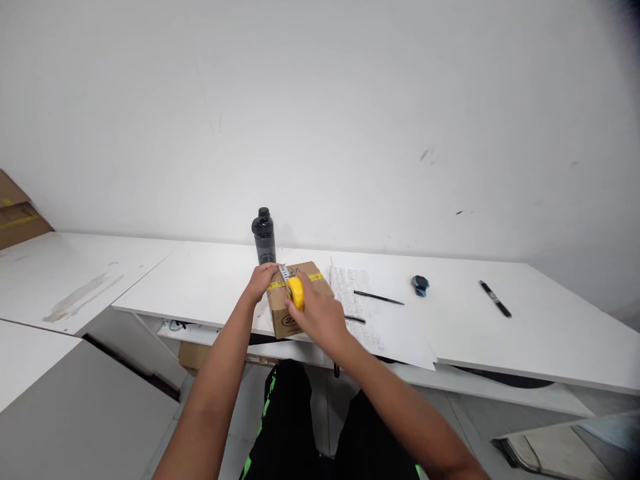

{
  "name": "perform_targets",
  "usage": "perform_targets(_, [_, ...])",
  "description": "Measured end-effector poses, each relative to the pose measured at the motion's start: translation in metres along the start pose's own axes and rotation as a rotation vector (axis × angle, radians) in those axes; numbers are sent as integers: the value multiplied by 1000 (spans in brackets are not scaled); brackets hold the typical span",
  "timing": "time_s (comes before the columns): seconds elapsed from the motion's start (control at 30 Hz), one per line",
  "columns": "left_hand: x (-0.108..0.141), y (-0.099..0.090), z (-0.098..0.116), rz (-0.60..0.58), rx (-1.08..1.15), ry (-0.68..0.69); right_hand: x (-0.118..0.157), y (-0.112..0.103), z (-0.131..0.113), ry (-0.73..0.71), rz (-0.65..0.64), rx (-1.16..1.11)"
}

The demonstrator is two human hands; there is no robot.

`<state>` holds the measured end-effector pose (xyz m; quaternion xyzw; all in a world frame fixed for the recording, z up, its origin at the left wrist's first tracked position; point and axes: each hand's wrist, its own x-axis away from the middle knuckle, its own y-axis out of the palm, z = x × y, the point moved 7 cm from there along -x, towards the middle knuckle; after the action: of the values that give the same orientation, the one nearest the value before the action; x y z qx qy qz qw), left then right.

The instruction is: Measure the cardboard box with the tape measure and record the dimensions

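Observation:
A small cardboard box (277, 313) with yellow tape and black writing stands near the front of the white desk. My right hand (320, 313) is wrapped round a yellow tape measure (295, 292) above the box top. From its case a short length of metal blade (285, 271) runs across the top to the far edge. There, at the far left corner, my left hand (261, 280) has its fingertips closed at the blade's end. The right hand hides part of the box's right side.
A dark bottle (264, 237) stands just behind the box. To the right lie printed sheets (400, 333), a black pen (379, 297), a wristwatch (420, 285) and a black marker (495, 299). More cardboard boxes (20, 223) sit at the far left, against the wall.

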<state>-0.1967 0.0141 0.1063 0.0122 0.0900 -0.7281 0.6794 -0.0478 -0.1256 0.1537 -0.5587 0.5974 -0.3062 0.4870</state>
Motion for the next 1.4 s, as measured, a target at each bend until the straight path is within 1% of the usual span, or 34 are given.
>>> perform_targets(0.07, [1,0,1,-3,2,-1,34,9,11,94,-13,-31])
perform_targets(0.13, [1,0,0,-15,4,-5,58,16,19,156,-6,-63])
perform_targets(0.17, [1,1,0,-21,7,-6,64,18,22,177,-1,-75])
perform_targets(0.23, [1,1,1,-27,13,-2,65,19,23,192,6,-83])
perform_targets(0.3, [2,0,2,-14,14,12,55,16,19,178,11,-63])
perform_targets(0.4, [3,-1,3,6,13,20,26,7,7,117,14,-11])
perform_targets(0.47, [5,-2,2,4,29,18,-1,4,-2,57,11,20])
perform_targets(0.57, [6,-4,0,0,48,24,-47,7,-14,-15,11,39])
perform_targets(0.63, [5,-6,-1,4,51,24,-75,12,-17,-47,15,23])
perform_targets(0.7, [4,-7,-4,2,64,18,-96,16,-15,-64,18,-16])
perform_targets(0.8, [4,-6,-11,12,105,22,-108,22,-3,-59,36,-163])
perform_targets(0.87, [6,-9,-15,88,139,56,-109,23,11,-18,69,-354])
perform_targets(0.93, [9,-14,-18,176,169,93,-109,18,26,31,139,-580])
perform_targets(0.97, [12,-17,-20,201,186,101,-111,13,33,48,181,-688])
perform_targets(1.03, [19,-24,-23,206,226,105,-116,2,42,69,238,-883])
perform_targets(1.07, [23,-31,-25,209,246,107,-120,-1,44,78,230,-964])
perform_targets(1.13, [36,-49,-33,256,258,111,-125,-1,39,85,155,-1087])
perform_targets(1.2, [53,-74,-46,363,193,112,-125,6,24,56,62,-1169])
perform_targets(1.3, [82,-109,-63,537,-67,144,-113,28,-13,-27,-63,-1264])
perform_targets(1.33, [90,-115,-64,554,-194,167,-107,35,-28,-63,-90,-1279])
perform_targets(1.4, [104,-124,-62,595,-432,190,-94,43,-56,-146,-94,-1235])
